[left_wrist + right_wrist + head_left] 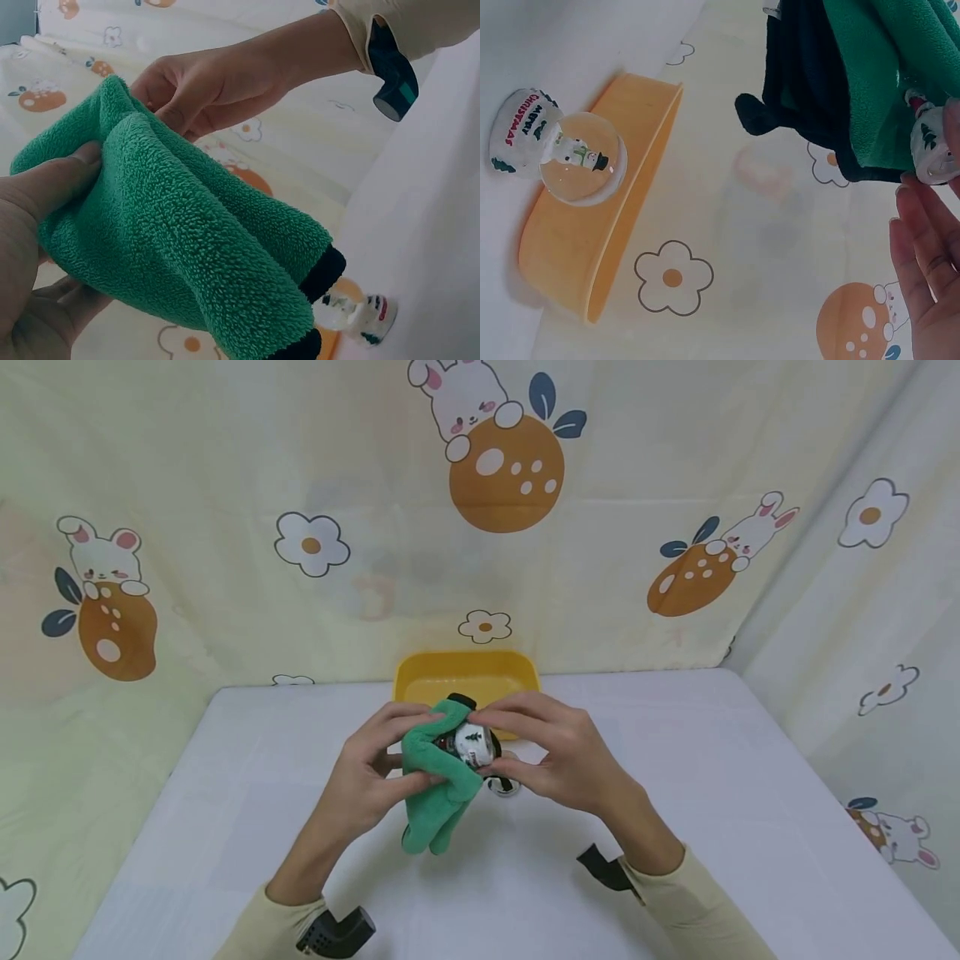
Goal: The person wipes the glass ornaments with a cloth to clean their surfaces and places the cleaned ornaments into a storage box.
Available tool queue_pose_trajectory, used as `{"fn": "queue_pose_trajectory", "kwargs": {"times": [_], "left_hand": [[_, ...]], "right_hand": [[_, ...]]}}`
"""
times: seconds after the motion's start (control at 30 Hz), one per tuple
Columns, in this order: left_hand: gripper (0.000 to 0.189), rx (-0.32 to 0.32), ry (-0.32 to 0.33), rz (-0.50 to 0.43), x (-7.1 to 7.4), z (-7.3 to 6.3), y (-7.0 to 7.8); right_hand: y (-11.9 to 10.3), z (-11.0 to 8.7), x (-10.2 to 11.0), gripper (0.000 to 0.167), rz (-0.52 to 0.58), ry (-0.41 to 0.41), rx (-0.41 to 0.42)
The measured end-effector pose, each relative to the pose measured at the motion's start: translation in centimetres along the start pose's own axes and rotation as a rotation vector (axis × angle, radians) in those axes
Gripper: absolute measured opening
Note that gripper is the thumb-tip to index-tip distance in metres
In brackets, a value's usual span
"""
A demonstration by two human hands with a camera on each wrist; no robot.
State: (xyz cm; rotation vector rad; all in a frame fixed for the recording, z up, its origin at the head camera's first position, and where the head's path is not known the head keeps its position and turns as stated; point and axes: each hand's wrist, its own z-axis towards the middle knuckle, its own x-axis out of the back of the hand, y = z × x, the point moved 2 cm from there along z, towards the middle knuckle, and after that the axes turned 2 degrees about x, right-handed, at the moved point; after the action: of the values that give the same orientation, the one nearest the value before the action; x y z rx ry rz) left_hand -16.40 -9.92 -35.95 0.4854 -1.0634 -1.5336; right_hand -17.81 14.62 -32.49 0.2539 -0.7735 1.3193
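Note:
My left hand [367, 768] grips a green towel [433, 810] with a dark edge, its thumb pressed into the folds in the left wrist view. Wrapped partly in the towel is a small snow globe, its white base [474, 745] turned toward the right. The fingers and thumb of my right hand [558, 747] pinch that base. In the right wrist view a bit of a red-and-white figure shows beside the base [932, 146]; the towel covers most of the globe. A second snow globe [583, 159], with a snowman inside and "Merry Christmas" on its base, stands upright on the table.
A yellow tray [465, 667] stands at the back of the white table [285, 777], behind the hands and next to the second globe. A cream curtain [360, 460] printed with rabbits and flowers hangs behind and at the sides.

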Motion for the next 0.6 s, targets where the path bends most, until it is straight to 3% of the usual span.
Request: {"fn": "queue_pose_trajectory", "kwargs": {"times": [0.33,0.6], "left_hand": [[0.057,-0.077,0.011,0.029,-0.02,-0.11,0.31],[0.055,-0.086,0.018,0.082,-0.18,-0.29,0.34]], "right_hand": [[0.10,-0.34,-0.45,0.055,0.008,0.021,-0.109],[0.05,-0.41,-0.64,0.037,0.060,-0.004,-0.223]]}}
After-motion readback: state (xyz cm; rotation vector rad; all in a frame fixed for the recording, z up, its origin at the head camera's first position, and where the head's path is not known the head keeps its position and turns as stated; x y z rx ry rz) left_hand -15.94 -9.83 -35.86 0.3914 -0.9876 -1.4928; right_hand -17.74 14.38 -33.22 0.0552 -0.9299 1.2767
